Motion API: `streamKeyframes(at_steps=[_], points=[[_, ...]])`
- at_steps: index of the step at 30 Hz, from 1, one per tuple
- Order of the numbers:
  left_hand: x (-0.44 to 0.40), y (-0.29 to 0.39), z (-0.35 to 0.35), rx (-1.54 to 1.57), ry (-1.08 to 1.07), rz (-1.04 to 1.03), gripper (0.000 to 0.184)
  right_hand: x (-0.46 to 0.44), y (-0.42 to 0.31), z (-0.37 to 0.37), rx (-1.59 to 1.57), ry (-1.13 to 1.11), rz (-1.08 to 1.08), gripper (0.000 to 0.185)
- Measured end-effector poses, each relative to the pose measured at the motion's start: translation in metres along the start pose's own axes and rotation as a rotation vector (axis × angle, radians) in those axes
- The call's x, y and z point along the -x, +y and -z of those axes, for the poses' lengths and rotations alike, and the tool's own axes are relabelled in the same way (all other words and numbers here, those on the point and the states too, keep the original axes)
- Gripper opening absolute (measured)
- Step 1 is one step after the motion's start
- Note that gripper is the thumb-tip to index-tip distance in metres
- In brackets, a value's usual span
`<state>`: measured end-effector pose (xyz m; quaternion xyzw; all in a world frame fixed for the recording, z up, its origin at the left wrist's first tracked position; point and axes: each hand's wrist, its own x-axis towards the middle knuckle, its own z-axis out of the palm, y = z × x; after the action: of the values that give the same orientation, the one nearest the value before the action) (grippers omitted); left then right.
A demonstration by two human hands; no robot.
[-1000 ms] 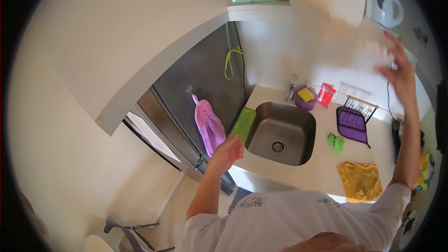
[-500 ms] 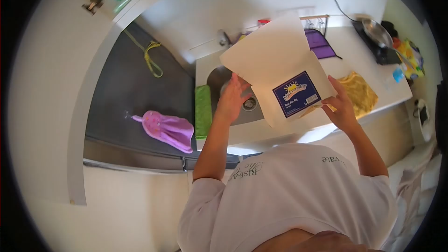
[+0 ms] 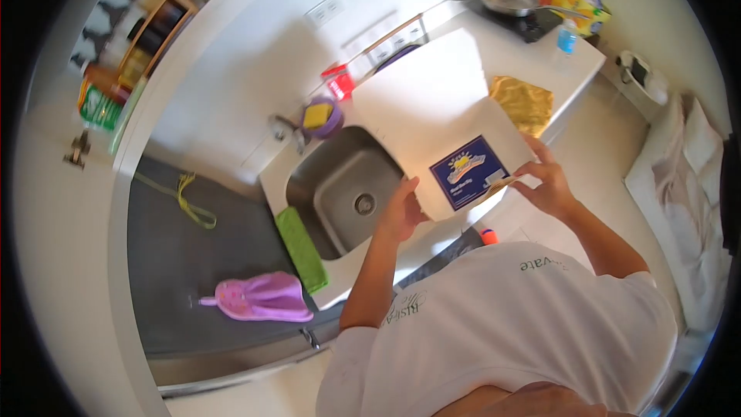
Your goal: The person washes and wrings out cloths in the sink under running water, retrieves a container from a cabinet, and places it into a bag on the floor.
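Observation:
A white cardboard meal box point(image 3: 428, 116) with a dark blue label point(image 3: 468, 173) is held up in front of my body, its large flap spread upward toward the wall. My left hand point(image 3: 401, 212) grips the box's lower left edge, thumb on the near face. On the opposite side, my right hand point(image 3: 546, 185) pinches the lower right edge, where a brownish strip shows by the fingers. Behind the box lies a crumpled gold packet point(image 3: 523, 104) on the counter. The fingertips behind the cardboard are hidden.
A steel sink point(image 3: 332, 177) with a faucet point(image 3: 287, 133) is at left, a green cloth point(image 3: 301, 249) along its edge. A yellow sponge point(image 3: 316, 116) sits in a purple holder. A pan point(image 3: 509, 0) rests on a black cooktop. A pink hand towel point(image 3: 262, 297) hangs farther left.
My view has turned, bringing more of the sink and shelf into sight. My left hand went from spread fingers beside the box to gripping its lower left edge. The right hand keeps its hold.

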<state>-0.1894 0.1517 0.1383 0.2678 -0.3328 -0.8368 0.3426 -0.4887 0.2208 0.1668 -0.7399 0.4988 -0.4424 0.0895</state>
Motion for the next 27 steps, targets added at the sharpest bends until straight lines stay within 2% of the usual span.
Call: streamKeyframes(at_steps=[4, 5, 8, 12, 13, 16, 18, 21, 23, 27], points=[[0.009, 0.025, -0.016, 0.097, -0.06, 0.058, 0.06, -0.012, -0.045, 0.016, 0.035, -0.05, -0.073, 0.044], [0.009, 0.027, -0.021, 0.095, -0.053, 0.064, 0.061, -0.012, -0.059, 0.024, -0.236, -0.051, -0.327, 0.067], [0.005, 0.037, -0.038, 0.035, -0.059, 0.107, 0.062, -0.005, -0.059, 0.036, -0.583, 0.111, -0.446, 0.074], [-0.026, 0.028, -0.064, -0.152, -0.16, 0.185, 0.062, 0.018, -0.044, 0.077, -0.378, 0.168, -0.707, 0.061], [-0.053, 0.001, -0.088, -0.219, -0.182, 0.187, 0.062, 0.041, -0.015, 0.106, -0.374, 0.208, -0.743, 0.058], [-0.114, -0.062, -0.152, -0.313, -0.278, 0.35, 0.087, 0.108, 0.026, 0.175, -0.311, 0.299, -0.923, 0.048], [-0.156, -0.103, -0.208, -0.372, -0.386, 0.384, 0.087, 0.149, 0.051, 0.227, -0.266, 0.355, -1.1, 0.042], [-0.178, -0.134, -0.288, -0.425, -0.453, 0.429, 0.089, 0.176, 0.074, 0.288, -0.334, 0.441, -1.003, 0.04], [-0.201, -0.149, -0.334, -0.383, -0.523, 0.383, 0.088, 0.181, 0.086, 0.337, -0.233, 0.462, -1.017, 0.039], [-0.252, -0.178, -0.362, -0.383, -0.467, 0.404, 0.086, 0.185, 0.145, 0.366, -0.152, 0.468, -1.035, 0.037]])
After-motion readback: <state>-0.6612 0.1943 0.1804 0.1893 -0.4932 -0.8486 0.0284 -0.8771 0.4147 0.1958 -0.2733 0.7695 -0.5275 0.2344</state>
